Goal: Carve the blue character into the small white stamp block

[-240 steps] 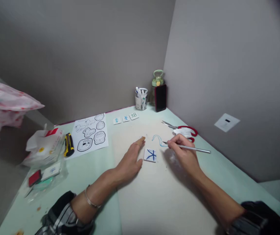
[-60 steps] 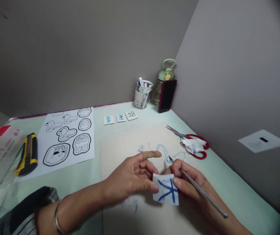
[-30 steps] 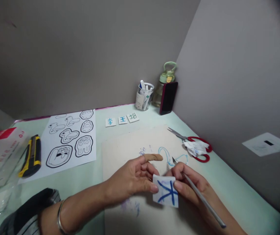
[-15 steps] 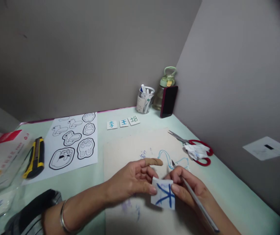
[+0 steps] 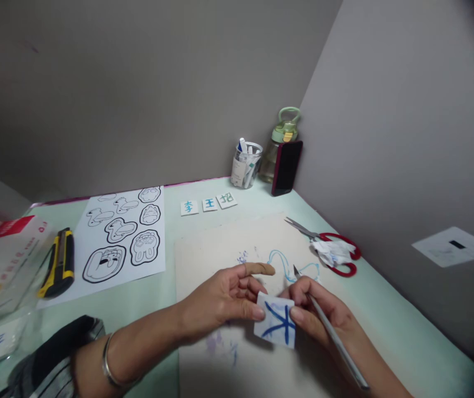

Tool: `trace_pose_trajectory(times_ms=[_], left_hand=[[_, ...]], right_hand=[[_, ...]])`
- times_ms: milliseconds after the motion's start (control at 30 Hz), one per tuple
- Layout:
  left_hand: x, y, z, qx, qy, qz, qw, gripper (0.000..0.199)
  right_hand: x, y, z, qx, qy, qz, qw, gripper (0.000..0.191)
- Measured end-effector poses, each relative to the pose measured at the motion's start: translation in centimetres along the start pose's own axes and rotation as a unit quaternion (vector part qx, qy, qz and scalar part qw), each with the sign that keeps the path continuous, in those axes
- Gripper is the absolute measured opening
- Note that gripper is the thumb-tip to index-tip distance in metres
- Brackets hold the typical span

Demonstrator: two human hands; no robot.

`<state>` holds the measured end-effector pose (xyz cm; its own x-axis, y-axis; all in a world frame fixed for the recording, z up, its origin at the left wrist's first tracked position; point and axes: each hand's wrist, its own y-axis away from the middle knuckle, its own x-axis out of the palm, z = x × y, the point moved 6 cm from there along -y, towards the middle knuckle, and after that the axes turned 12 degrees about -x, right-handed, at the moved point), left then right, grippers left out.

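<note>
A small white square card [image 5: 275, 320] with dark blue brush-like strokes is held up between my two hands over a beige board [image 5: 204, 249]. My left hand [image 5: 237, 293] pinches its left edge between thumb and fingers, the index finger stretched out above it. At the card's right edge, the thumb of my right hand [image 5: 317, 309] presses on it. That same hand also carries a slim silver craft knife [image 5: 336, 342], its blade pointing up and away from the card. Blue and purple marker marks show on the board behind.
Red-handled scissors [image 5: 336, 237] lie on the right beside crumpled white paper [image 5: 334, 253]. Further back are three character cards [image 5: 209, 205], a pen jar [image 5: 245, 166], a green bottle [image 5: 284, 132] and a phone [image 5: 287, 168]. Leftward lie a printed sheet [image 5: 133, 221], a yellow-black utility knife [image 5: 57, 265] and packaging [image 5: 9, 260].
The view has shifted slightly, so the background sits a little higher. Both hands keep hold of the card, which is turned or tilted slightly.
</note>
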<state>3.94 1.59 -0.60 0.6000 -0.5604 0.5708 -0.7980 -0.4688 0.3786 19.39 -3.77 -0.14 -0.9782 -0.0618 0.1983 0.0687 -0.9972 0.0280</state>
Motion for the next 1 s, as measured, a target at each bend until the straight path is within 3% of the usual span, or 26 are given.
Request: trace_pose_trajectory(times_ms=[767,1000], left_hand=[[0.08,-0.11,0.29,-0.012,0.010,0.012,1.000,0.066],[0.13,-0.10,0.17,-0.007,0.018,0.014,1.000,0.064]], right_hand=[[-0.61,0.06,-0.27,0.001,0.052,-0.022,0.998,0.034],[-0.26,-0.01,0.04,-0.002,0.010,-0.022,1.000,0.033]])
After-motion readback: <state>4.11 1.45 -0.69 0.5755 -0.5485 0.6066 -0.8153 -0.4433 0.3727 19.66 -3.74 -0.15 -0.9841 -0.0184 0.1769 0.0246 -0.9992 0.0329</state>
